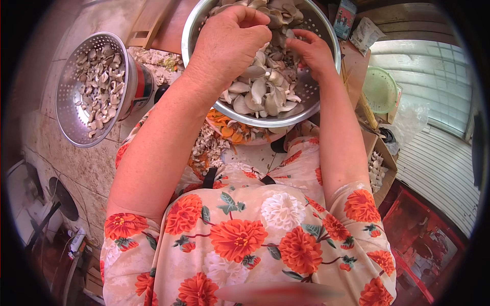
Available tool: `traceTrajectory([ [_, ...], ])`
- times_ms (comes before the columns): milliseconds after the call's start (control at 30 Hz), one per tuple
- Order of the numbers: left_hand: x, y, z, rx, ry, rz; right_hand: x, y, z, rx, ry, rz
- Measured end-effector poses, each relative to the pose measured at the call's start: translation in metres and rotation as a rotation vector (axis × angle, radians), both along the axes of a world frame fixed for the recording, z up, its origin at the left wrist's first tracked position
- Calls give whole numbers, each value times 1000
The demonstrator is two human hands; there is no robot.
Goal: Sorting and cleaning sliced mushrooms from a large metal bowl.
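Note:
In front of me a large perforated metal colander [316, 109] holds a heap of grey oyster mushrooms [268, 90]. My left hand [233, 42] is above the left side of the heap, its thumb and forefinger bent towards each other. Whether a piece of mushroom is between them is hard to make out. Towards the colander's right wall, my right hand [312, 49] has its fingertips against the mushrooms, and its grip is partly hidden. Smaller mushroom pieces [100, 82] lie in a second metal colander [69, 122], tilted on a bucket [142, 86] to my left.
Below the large colander are orange carrot slices [227, 132] and vegetable scraps [210, 147]. A cardboard box [386, 183] with mushrooms stands at right, near a green plastic basin [379, 90] and a clear plastic bag [411, 118]. A wooden stool [147, 26] is at upper left.

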State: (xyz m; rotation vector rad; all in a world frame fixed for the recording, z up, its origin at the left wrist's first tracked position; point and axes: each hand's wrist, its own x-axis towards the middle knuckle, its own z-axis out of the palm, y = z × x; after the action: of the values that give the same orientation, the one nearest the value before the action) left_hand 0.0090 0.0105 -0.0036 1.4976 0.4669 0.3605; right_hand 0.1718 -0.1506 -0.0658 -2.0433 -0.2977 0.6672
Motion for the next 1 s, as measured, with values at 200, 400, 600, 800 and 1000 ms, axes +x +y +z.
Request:
traceTrajectory([
  [200, 2, -22, 4, -336, 218, -91, -46, 1, 47, 224, -80, 77],
  [400, 5, -30, -7, -515, 94, -77, -78, -1, 62, 145, -543, 166],
  [600, 2, -15, -5, -566, 37, -36, -61, -13, 52, 323, -272, 77],
  [800, -3, -10, 4, -432, 161, -286, -63, -9, 71, 540, 354, 101],
  [1000, -3, -13, 6, -250, 224, -299, -70, -2, 67, 454, 199, 100],
])
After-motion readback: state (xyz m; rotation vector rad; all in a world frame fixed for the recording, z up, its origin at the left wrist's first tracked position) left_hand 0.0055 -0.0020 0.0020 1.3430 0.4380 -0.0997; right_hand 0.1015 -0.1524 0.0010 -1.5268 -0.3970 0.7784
